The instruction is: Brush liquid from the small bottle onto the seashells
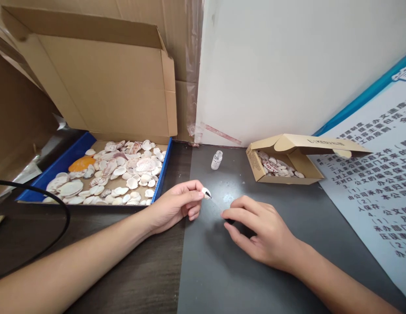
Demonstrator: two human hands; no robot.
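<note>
Between thumb and fingertips, my left hand (pixel 180 202) pinches a small white seashell (pixel 205 191). My right hand (pixel 262 231) is closed on the black cap of a small brush (pixel 229 221); its thin, clear stem runs up to the left. The dark brush tip is at the shell and appears to touch it. Behind both hands a small clear bottle (pixel 217 160) with a label stands upright and uncapped on the dark grey mat (pixel 203 270).
A blue-sided cardboard box (pixel 162 172) full of seashells lies open at left, its lid raised. To the right, a smaller cardboard box (pixel 290 178) holds more shells under a half-raised lid. A black cable (pixel 67 218) loops at far left, and a printed sheet (pixel 369 187) slants at right.
</note>
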